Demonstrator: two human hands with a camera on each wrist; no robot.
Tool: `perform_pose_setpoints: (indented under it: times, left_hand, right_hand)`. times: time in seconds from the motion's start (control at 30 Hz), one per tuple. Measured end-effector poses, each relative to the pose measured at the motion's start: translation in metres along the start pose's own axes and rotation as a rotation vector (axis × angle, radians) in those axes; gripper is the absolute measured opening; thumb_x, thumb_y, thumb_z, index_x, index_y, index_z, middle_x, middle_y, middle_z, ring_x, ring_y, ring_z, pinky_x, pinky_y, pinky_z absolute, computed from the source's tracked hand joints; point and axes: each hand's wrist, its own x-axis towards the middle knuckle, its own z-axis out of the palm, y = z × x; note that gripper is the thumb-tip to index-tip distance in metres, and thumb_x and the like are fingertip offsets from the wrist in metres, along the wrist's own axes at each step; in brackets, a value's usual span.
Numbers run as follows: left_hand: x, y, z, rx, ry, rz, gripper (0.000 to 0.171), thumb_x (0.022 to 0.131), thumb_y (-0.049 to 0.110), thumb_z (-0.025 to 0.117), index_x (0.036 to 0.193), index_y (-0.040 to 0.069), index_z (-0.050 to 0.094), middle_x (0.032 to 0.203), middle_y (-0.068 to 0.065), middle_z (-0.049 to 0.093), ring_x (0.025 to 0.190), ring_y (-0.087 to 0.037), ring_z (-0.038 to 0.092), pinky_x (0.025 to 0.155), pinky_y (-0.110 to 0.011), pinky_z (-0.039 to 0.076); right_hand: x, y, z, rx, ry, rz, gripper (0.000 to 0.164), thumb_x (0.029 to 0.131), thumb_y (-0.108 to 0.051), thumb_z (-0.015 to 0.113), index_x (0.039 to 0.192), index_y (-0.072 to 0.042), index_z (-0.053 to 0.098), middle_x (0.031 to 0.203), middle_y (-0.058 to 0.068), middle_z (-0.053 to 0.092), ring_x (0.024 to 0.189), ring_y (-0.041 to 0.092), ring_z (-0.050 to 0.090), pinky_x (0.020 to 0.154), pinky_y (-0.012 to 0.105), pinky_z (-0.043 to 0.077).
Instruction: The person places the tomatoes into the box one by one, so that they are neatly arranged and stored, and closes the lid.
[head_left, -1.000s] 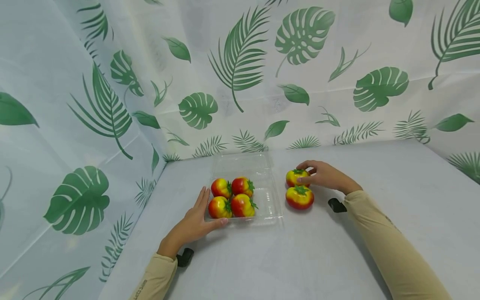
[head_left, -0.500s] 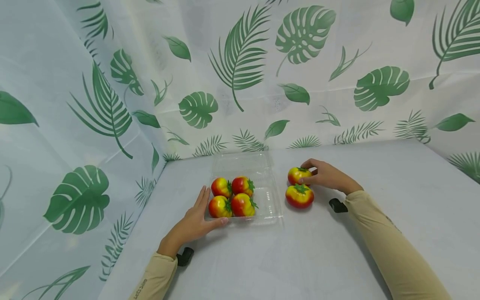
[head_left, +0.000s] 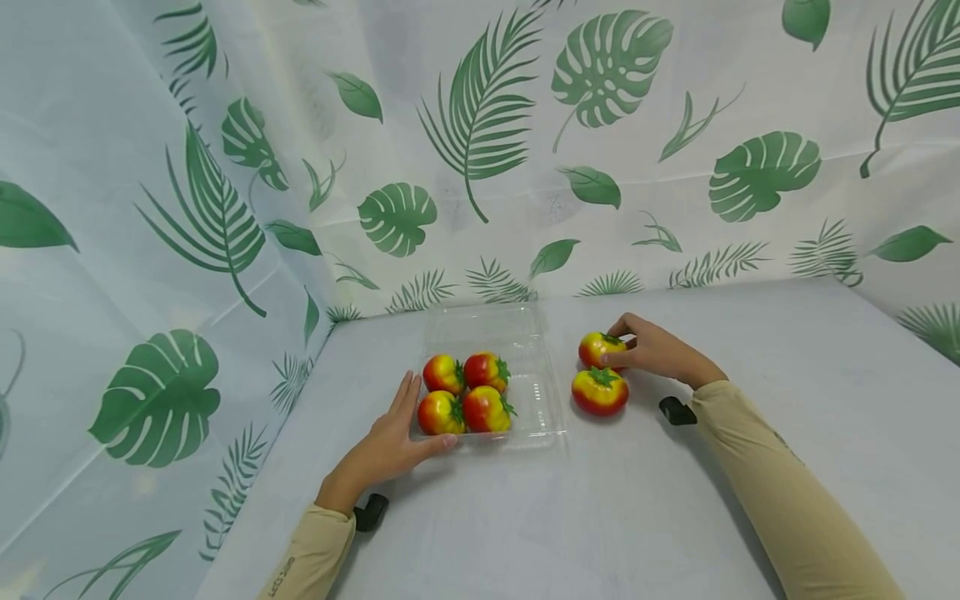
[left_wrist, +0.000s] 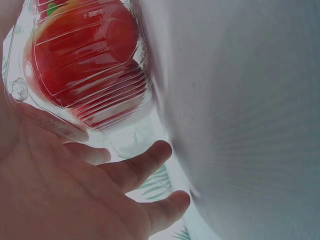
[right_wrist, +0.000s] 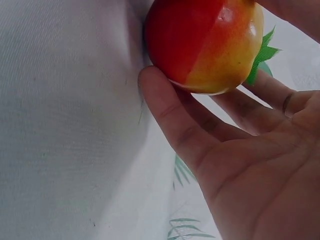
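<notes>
Gripping the far fruit, the right hand curls; the left hand, outspread, touches the box.

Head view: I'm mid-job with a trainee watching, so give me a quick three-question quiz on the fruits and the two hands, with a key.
1. How many red-and-yellow fruits sit inside the clear box?
2. True or false: the left hand is at the side of the clear box away from the loose fruits.
3. Which thing do the fingers of the right hand hold?
A) the near loose fruit
B) the far loose fruit
C) the rim of the box

Key:
1. Four
2. True
3. B
</notes>
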Motion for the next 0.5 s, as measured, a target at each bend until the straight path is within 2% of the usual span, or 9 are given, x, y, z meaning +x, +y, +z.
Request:
perform_pose_setpoints:
  times: [0.13, 0.27, 0.4, 0.5]
  left_hand:
    - [0.000, 0.000, 0.000, -0.001, -0.001, 0.003, 0.126, 0.089, 0.071, 0.074, 0.173, 0.012, 0.001, 0.180, -0.009, -0.007, 0.159, -0.049, 0.018, 0.120, -0.073, 0.023]
    - [0.000, -0.001, -0.001, -0.006, -0.005, 0.001, 0.126, 0.088, 0.071, 0.074, 0.173, 0.013, 0.001, 0.180, -0.009, -0.007, 0.159, -0.050, 0.018, 0.120, -0.073, 0.023]
    - [0.001, -0.001, 0.000, -0.008, -0.003, -0.001, 0.127, 0.088, 0.072, 0.074, 0.173, 0.013, 0.001, 0.180, -0.009, -0.007, 0.159, -0.049, 0.018, 0.120, -0.073, 0.023]
    - [0.001, -0.001, 0.000, -0.007, -0.003, 0.000, 0.127, 0.088, 0.072, 0.074, 0.173, 0.013, 0.001, 0.180, -0.009, -0.007, 0.159, -0.048, 0.018, 0.120, -0.072, 0.023]
  right_hand:
    - [0.000, -0.001, -0.001, 0.013, 0.024, 0.000, 0.059, 0.099, -0.038, 0.076, 0.135, 0.002, 0.052, 0.145, 0.026, 0.055, 0.130, 0.046, 0.054, 0.110, 0.065, 0.046]
    - [-0.001, -0.007, -0.003, 0.028, 0.045, -0.012, 0.065, 0.100, -0.036, 0.075, 0.146, 0.001, 0.048, 0.152, 0.027, 0.050, 0.133, 0.049, 0.050, 0.110, 0.066, 0.045]
    - [-0.002, -0.015, -0.006, 0.034, 0.048, -0.051, 0.073, 0.100, -0.036, 0.074, 0.158, -0.005, 0.042, 0.156, 0.029, 0.047, 0.136, 0.051, 0.046, 0.109, 0.067, 0.045]
    - [-0.004, -0.020, -0.008, 0.034, 0.054, -0.089, 0.072, 0.101, -0.036, 0.074, 0.162, -0.012, 0.042, 0.156, 0.027, 0.046, 0.136, 0.050, 0.047, 0.108, 0.067, 0.046]
